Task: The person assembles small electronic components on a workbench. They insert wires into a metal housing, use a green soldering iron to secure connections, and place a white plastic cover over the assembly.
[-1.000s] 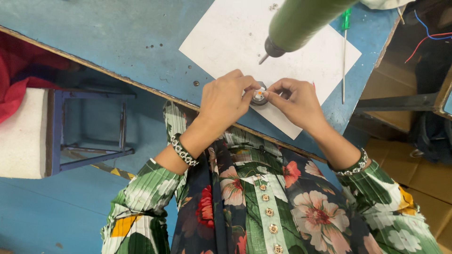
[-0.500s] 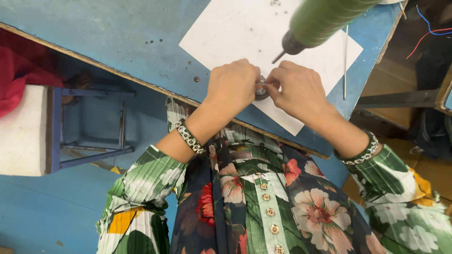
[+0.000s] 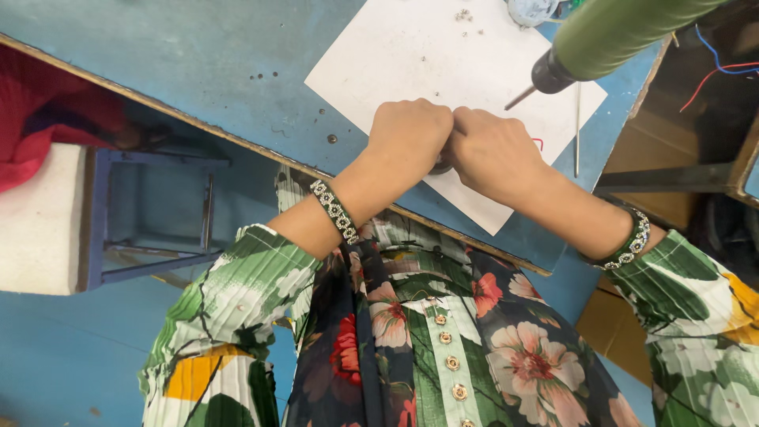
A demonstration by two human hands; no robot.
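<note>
Looking down, nearest me: I see my floral sleeves and a buttoned floral front [image 3: 443,340] filling the lower frame.
Wrists: I wear a beaded bracelet on the left wrist [image 3: 335,211] and a matching one on the right wrist [image 3: 632,241].
Left hand: my left hand [image 3: 409,134] is curled into a loose fist, knuckles up, pressed against the other hand over the paper.
Right hand: my right hand [image 3: 492,150] is curled the same way, its thumb side touching the left hand.
Grip: both hands close together on a small dark metal part [image 3: 439,168], of which I see only a sliver in the gap below the knuckles; I cannot tell its shape or which fingers pinch it.
Where the part sits: it is low between the two hands, just above the white paper sheet [image 3: 443,71], near the sheet's closer edge.
Bench: the sheet lies flat on a blue worktable [image 3: 198,55] with a worn wooden front edge running diagonally.
Beyond the hands: a green powered screwdriver [image 3: 601,35] hangs tilted, its bit pointing down-left at the paper, near my right hand but apart from it.
Further out: a thin metal rod [image 3: 578,130] lies at the sheet's right edge, and a few tiny screws [image 3: 463,14] rest at its far end.
Off to the left: a blue stool frame [image 3: 150,213] stands below the bench beside red cloth [image 3: 47,111].
</note>
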